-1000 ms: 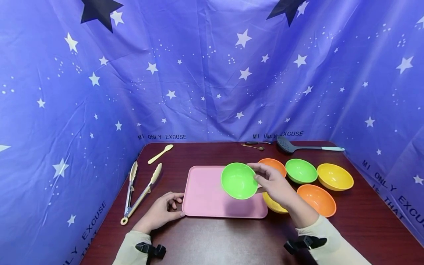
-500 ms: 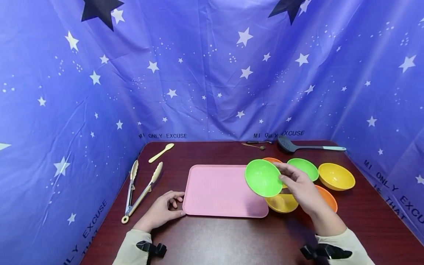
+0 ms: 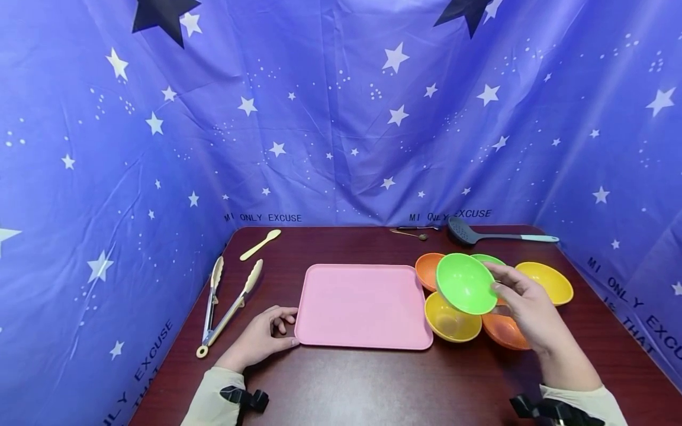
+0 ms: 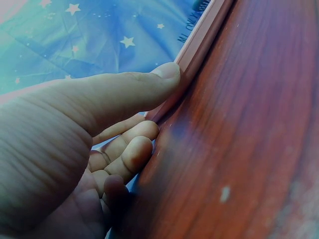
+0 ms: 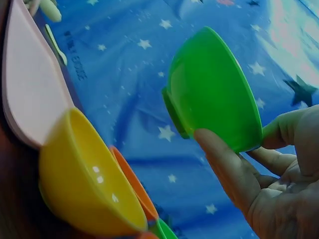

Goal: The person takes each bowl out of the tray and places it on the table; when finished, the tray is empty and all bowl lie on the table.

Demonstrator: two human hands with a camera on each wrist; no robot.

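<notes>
My right hand [image 3: 533, 307] pinches the right rim of a green bowl [image 3: 465, 284], held up and tilted above the other bowls. In the right wrist view, a finger lies against the outside of this green bowl [image 5: 214, 94], near its foot. My left hand [image 3: 261, 337] lies at the near left corner of a pink tray [image 3: 364, 307], fingers loosely bent. From the left wrist, its thumb [image 4: 134, 92] touches the tray's rim [image 4: 192, 59]. A yellow bowl [image 3: 453, 319] stands against the tray's right side, an orange bowl [image 3: 428, 270] behind it.
Partly hidden behind the right hand are another orange bowl [image 3: 506, 331], a green bowl [image 3: 487, 259] and a yellow bowl [image 3: 549, 283]. A skimmer [image 3: 469, 235] lies at the back right. Tongs [image 3: 229, 313] and a cream spoon [image 3: 261, 244] lie on the left.
My right hand has carried the green bowl rightward from over the tray to over the bowls, uncovering the yellow bowl beside the tray. The left hand has stayed at the tray's corner.
</notes>
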